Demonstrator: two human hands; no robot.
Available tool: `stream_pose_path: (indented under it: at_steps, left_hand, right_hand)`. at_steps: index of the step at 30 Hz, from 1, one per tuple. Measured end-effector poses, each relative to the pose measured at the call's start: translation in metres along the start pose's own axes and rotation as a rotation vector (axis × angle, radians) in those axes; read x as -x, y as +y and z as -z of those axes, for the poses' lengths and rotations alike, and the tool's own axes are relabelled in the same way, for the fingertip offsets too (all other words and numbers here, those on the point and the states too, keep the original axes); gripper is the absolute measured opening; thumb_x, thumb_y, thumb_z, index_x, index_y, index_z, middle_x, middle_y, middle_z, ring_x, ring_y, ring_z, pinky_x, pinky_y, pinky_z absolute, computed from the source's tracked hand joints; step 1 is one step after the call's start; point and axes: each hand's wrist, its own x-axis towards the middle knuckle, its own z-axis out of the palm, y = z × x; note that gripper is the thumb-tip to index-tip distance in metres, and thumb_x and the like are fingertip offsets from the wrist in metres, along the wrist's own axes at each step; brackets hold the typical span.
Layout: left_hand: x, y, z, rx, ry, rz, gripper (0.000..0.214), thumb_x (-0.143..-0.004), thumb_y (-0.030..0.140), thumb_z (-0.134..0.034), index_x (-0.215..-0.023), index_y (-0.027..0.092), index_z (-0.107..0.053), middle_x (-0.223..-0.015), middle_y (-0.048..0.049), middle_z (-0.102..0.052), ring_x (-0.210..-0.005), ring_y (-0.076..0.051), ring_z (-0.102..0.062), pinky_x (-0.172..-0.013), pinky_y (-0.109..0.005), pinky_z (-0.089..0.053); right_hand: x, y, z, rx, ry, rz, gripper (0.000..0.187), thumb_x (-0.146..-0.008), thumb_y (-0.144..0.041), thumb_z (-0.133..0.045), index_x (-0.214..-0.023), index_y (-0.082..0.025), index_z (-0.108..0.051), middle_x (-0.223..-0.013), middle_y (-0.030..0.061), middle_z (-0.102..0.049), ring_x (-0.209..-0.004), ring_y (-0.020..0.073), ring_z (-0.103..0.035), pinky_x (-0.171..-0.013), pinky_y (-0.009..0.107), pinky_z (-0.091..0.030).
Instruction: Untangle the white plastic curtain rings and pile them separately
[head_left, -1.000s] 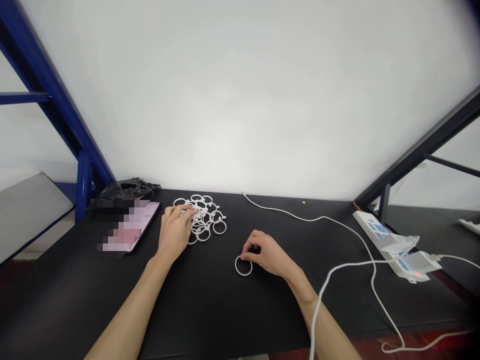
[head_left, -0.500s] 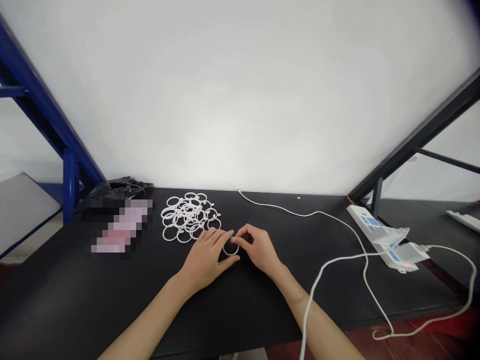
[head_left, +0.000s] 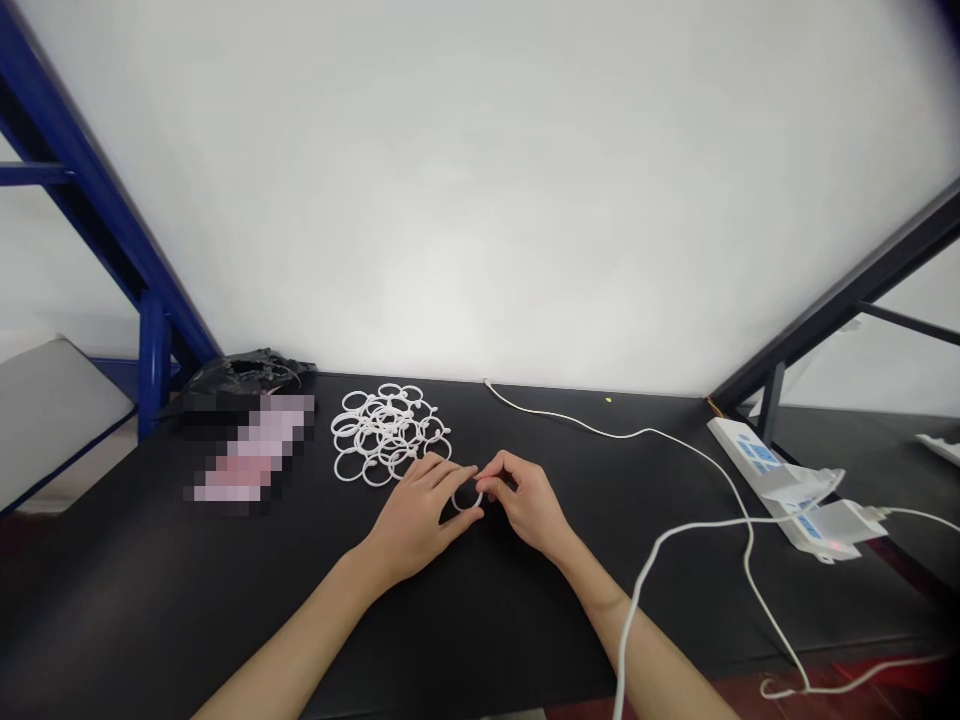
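Observation:
A white curtain ring (head_left: pixel 466 510) is held between my two hands, just above or on the black tabletop; which of these I cannot tell. My left hand (head_left: pixel 416 515) curves around its left side, with the forefinger near the top and the thumb at the lower right. My right hand (head_left: pixel 531 502) pinches the ring's upper right edge between thumb and forefinger. Fingertips cover parts of the ring. Just beyond my left hand lies a loose pile of similar white rings (head_left: pixel 384 428), several with small round eyelets.
A crumpled black plastic bag (head_left: pixel 251 370) lies at the back left, near a blurred-out pink item (head_left: pixel 262 440). On the right, a white power strip (head_left: pixel 750 455) has white cables (head_left: pixel 667 530) crossing over my right forearm. Metal frame posts (head_left: pixel 154 350) flank the black table (head_left: pixel 247 570).
The view has shifted slightly, so the scene sits a little further right. My right fingertips have moved from the ring's top to its upper right edge. My left hand stays around it.

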Motion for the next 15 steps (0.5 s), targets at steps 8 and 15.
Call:
stream_pose_path:
  at_steps: [8, 15]
  left_hand:
    - [-0.003, -0.013, 0.006, -0.178, 0.131, 0.074, 0.034, -0.091, 0.030, -0.060, -0.122, 0.020, -0.055, -0.113, -0.0088, -0.065, -0.108, -0.027, -0.055, -0.095, -0.046, -0.046]
    - [0.002, -0.037, 0.011, -0.508, 0.162, 0.268, 0.034, -0.089, 0.029, -0.059, -0.122, 0.022, -0.059, -0.128, -0.0137, -0.059, -0.116, -0.037, -0.049, -0.090, -0.053, -0.045]
  right_hand:
    - [-0.002, 0.004, -0.005, 0.128, 0.086, -0.017, 0.022, -0.087, -0.031, -0.063, -0.107, -0.023, -0.063, -0.092, 0.0023, -0.068, -0.081, 0.0157, -0.062, -0.074, 0.029, -0.051]
    - [-0.001, 0.008, -0.002, 0.277, 0.092, 0.013, 0.017, -0.092, -0.032, -0.055, -0.104, -0.024, -0.064, -0.096, 0.0055, -0.067, -0.089, 0.0201, -0.061, -0.078, 0.036, -0.052]
